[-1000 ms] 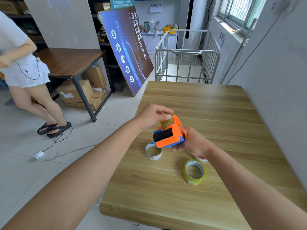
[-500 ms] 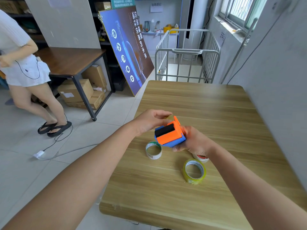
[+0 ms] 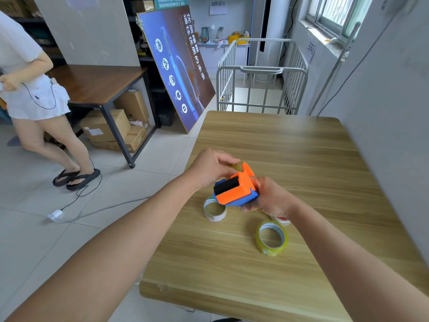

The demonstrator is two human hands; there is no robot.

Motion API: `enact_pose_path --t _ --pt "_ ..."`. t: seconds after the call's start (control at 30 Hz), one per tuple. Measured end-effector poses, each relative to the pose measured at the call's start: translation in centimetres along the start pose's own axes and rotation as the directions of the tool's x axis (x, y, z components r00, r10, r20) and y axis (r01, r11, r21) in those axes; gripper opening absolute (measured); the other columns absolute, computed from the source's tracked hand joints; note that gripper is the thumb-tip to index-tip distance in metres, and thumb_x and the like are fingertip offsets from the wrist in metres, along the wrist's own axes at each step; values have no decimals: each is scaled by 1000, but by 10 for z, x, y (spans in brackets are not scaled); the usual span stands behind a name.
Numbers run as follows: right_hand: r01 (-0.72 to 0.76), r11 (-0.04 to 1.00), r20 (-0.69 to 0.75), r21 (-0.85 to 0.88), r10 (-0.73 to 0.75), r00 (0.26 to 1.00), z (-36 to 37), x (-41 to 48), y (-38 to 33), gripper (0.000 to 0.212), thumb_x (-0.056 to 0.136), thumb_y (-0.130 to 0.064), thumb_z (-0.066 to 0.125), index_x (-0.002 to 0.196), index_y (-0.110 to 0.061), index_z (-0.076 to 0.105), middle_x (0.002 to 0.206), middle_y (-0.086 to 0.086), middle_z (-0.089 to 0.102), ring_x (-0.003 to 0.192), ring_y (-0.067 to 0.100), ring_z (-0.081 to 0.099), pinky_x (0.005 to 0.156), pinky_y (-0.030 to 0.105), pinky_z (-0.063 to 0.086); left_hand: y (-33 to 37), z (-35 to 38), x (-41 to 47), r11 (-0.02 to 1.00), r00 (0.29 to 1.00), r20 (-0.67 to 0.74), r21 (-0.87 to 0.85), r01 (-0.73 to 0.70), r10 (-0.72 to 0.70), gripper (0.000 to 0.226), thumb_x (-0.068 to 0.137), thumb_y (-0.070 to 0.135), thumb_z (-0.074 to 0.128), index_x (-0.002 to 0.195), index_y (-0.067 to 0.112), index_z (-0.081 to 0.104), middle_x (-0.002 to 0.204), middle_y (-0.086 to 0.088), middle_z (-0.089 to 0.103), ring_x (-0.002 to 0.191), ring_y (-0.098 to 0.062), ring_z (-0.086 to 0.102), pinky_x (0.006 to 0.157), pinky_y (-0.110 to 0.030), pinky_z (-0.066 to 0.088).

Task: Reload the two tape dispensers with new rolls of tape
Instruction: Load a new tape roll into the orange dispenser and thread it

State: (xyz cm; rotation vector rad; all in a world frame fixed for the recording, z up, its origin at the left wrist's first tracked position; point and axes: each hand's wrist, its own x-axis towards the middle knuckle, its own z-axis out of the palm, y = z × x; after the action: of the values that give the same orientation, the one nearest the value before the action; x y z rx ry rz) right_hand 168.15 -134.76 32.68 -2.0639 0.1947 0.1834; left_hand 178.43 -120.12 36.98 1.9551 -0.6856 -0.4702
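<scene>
An orange and blue tape dispenser (image 3: 236, 190) with a black roller is held above the wooden table (image 3: 290, 147). My right hand (image 3: 267, 197) grips its body from the right side. My left hand (image 3: 212, 167) pinches the yellowish tape end at the dispenser's far top edge. On the table below lie an empty white cardboard core (image 3: 214, 209), a yellowish roll of clear tape (image 3: 271, 238), and a white and red roll (image 3: 279, 220) mostly hidden behind my right wrist. A second dispenser is not in view.
A grey wall (image 3: 383, 112) runs along the table's right side. Left of the table is tiled floor with a cable (image 3: 92, 210). A person (image 3: 34, 101) stands at far left by a dark desk (image 3: 97, 84) with boxes under it. A metal cart (image 3: 260, 87) stands beyond the table.
The dispenser has tilted in my right hand, so its roller now faces up and left. My left hand's fingers have shifted along the top to the tape end.
</scene>
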Motion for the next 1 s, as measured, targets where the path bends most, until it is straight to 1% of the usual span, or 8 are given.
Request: enact_pose_path --t 0.1,0.23,0.4,0.53,0.73,0.87,0.93,1.0 --pt "-4 1000 28 -9 5 1000 0 -2 0 41 65 10 75 98 -14 68 86 2 69 82 16 64 86 37 53 0 -3 -1 1000 1000 19 -16 -10 11 28 75 8 73 103 5 70 115 -9 68 104 -14 62 98 -26 47" --pt "2 1000 20 1 -2 1000 1 -3 -2 45 66 13 73 107 -6 66 89 6 69 82 15 63 83 34 53 4 -2 2 1000 999 -38 0 -26 26 18 77 7 71 94 1 72 87 -5 70 78 -6 61 71 -6 49" --pt "-3 1000 40 -29 4 999 -2 -4 1 44 65 10 75 104 -8 67 85 3 69 80 15 63 84 35 52 5 1 3 997 999 -29 68 -24 26 11 82 11 67 90 4 71 84 -6 66 83 -16 59 80 -27 51" --pt "-22 997 45 -74 26 999 -2 -4 2 43 64 9 75 103 -8 66 83 2 67 79 16 62 83 33 51 3 4 5 986 999 -26 165 -27 32 7 81 12 68 85 8 71 75 3 63 83 -18 59 86 -39 51" --pt "-18 995 56 -96 24 998 0 -5 3 41 63 8 77 99 -7 66 85 5 68 80 17 62 84 37 52 1 9 7 978 998 -32 205 -40 47 7 84 11 63 82 7 68 69 8 58 73 -13 55 76 -35 50" --pt "-17 995 79 -96 25 997 0 -8 2 37 64 8 77 85 -19 64 73 -6 64 69 7 59 70 22 46 0 12 5 934 996 64 348 -75 56 9 92 17 51 87 14 57 73 12 49 67 -6 46 59 -20 36" --pt "-31 997 67 -71 35 997 0 -9 3 37 64 8 77 79 -23 63 71 -7 64 66 6 59 70 22 45 -2 10 5 947 995 97 317 -52 22 9 93 18 47 87 16 53 78 10 50 70 -8 48 61 -21 38" --pt "-42 998 42 -44 43 998 -2 -9 4 40 64 9 77 75 -26 62 67 -9 64 63 3 59 69 21 45 -5 7 4 977 995 104 211 -18 -4 9 94 18 46 87 17 53 85 4 56 81 -14 55 73 -28 48"
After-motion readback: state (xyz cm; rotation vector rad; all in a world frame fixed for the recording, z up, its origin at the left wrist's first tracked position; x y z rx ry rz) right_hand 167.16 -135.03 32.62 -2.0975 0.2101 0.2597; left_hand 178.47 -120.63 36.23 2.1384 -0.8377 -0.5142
